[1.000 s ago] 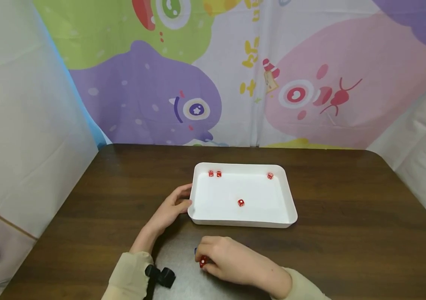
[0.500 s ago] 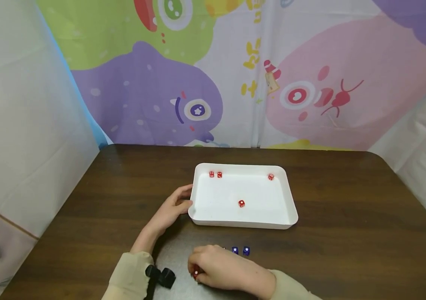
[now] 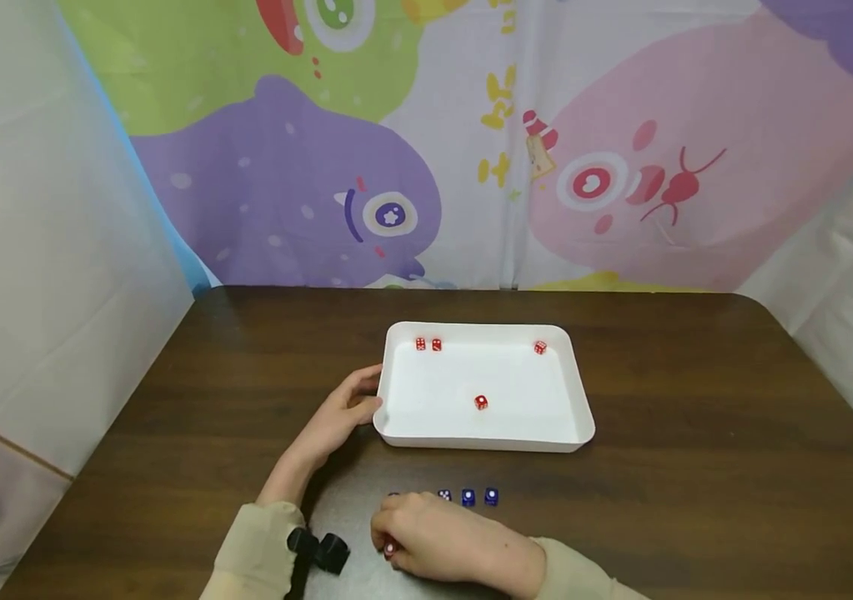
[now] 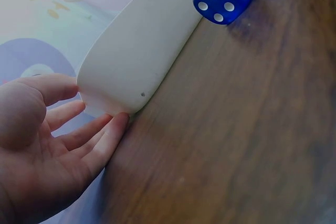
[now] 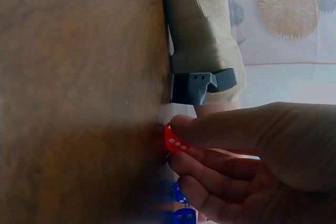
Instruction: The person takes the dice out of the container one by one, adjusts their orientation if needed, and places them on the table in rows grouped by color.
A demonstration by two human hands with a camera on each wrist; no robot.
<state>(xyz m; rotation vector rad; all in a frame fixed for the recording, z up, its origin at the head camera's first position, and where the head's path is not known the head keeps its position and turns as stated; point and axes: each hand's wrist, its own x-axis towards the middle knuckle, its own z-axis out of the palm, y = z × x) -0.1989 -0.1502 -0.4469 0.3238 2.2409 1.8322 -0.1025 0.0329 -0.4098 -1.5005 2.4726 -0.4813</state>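
Note:
My right hand (image 3: 456,533) pinches a red die (image 3: 389,549) between thumb and fingers, low over the near part of the table. The right wrist view shows the same red die (image 5: 176,142) close against the tabletop, its three-dot face visible. My left hand (image 3: 339,417) rests against the left end of a white tray (image 3: 426,400). In the left wrist view its loosely extended fingers (image 4: 107,140) and thumb touch the tray's outer wall (image 4: 131,45). Inside the tray lie red dice: two side by side (image 3: 437,344), one at the back right (image 3: 540,347), one nearer the front (image 3: 481,402).
Several blue dice (image 3: 468,497) form a row on the dark wooden table (image 3: 696,433) between the tray and my right hand, which partly hides a blue die (image 3: 393,494) at the left. A cartoon-print curtain (image 3: 471,192) hangs behind the table's far edge.
My right hand has moved left and toward me with the red die, uncovering blue dice behind it. My left hand stays at the tray, and the dice in the tray keep their places.

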